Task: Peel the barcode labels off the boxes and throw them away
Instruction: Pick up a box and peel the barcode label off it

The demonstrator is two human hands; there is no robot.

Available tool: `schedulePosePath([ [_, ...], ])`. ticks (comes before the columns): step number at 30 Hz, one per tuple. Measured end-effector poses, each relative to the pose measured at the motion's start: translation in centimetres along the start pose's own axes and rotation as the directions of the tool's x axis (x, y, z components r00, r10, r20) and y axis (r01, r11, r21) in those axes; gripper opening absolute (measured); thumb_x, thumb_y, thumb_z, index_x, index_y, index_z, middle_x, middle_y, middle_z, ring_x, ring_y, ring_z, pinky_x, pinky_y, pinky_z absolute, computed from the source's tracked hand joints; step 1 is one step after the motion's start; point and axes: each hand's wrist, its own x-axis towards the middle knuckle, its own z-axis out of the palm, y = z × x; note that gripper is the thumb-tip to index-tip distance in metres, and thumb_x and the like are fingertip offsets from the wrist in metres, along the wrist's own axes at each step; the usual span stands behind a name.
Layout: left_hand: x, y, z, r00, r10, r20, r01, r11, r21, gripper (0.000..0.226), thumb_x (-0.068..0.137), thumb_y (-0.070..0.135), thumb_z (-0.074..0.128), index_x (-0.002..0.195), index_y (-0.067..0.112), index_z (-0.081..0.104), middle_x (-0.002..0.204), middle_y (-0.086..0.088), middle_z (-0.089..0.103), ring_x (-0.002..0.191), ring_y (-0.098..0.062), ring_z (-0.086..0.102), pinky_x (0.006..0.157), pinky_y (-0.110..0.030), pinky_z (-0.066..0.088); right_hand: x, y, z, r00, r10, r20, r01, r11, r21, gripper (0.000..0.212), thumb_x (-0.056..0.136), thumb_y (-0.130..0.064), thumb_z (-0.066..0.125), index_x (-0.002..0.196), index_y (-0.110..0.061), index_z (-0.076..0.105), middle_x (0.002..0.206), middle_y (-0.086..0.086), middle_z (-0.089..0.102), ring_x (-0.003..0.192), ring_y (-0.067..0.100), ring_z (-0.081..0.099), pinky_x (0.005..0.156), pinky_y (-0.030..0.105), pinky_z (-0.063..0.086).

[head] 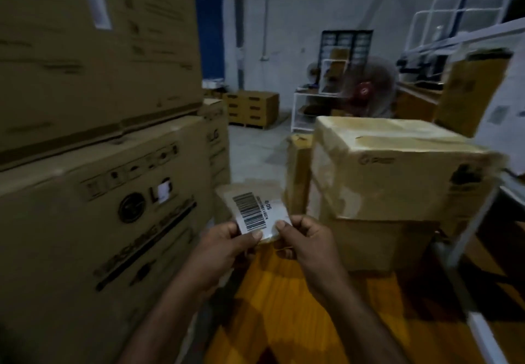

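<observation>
Held up, the barcode label (255, 210) is pinched by left grip (225, 245) and right grip (307, 245)

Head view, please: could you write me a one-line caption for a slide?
Left hand and right hand pinch a peeled barcode label between stacked cartons and a taped box.

Label (253, 211) - white, black barcode, "509" printed, brownish backing behind. Off box, in air, near edge pinched by left hand (224, 247) and right hand (308, 243). LG box (113, 221) at left, white scrap (164, 190) on logo. Top box (85, 73) stacked above - white sticker (96, 1) stuck on. Taped box (397, 170) at right.
</observation>
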Motion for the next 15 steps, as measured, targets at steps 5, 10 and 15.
schedulePosePath([
  [5, -5.3, -2.3, -6.5, 0.968, -0.09, -0.232, 0.083, 0.996, -0.041, 0.009, 0.091, 0.005, 0.064, 0.094, -0.002, 0.07, 0.073, -0.008, 0.07, 0.055, -0.008, 0.061, 0.049, -0.016, 0.047, -0.9, 2.9, 6.5, 0.975, 0.092, 0.201, -0.089, 0.996, -0.025, 0.01, 0.093, -0.012, 0.064, 0.092, -0.008, 0.073, 0.082, 0.009, 0.075, 0.067, 0.014, 0.065, 0.059, 0.027, 0.053],
  [10, -12.3, -5.9, -10.8, 0.843, -0.174, -0.509, 0.118, 0.983, -0.142, 0.007, 0.09, 0.011, 0.067, 0.084, 0.008, 0.07, 0.07, -0.002, 0.072, 0.052, -0.006, 0.058, 0.046, -0.016, 0.043, -3.6, 5.5, 12.9, 0.872, 0.181, 0.456, -0.153, 0.983, -0.097, 0.009, 0.092, -0.01, 0.066, 0.093, -0.014, 0.073, 0.088, 0.007, 0.077, 0.081, 0.028, 0.073, 0.074, 0.043, 0.06],
  [15, -22.2, -10.3, -10.2, 0.57, -0.3, -0.765, 0.017, 0.935, -0.355, 0.011, 0.088, 0.005, 0.068, 0.084, -0.005, 0.071, 0.072, -0.015, 0.069, 0.05, -0.015, 0.055, 0.044, -0.019, 0.042, -9.4, 9.6, 17.8, 0.683, 0.293, 0.67, -0.277, 0.952, -0.134, 0.018, 0.089, 0.003, 0.066, 0.102, -0.008, 0.064, 0.078, 0.006, 0.075, 0.057, 0.013, 0.064, 0.053, 0.026, 0.055],
])
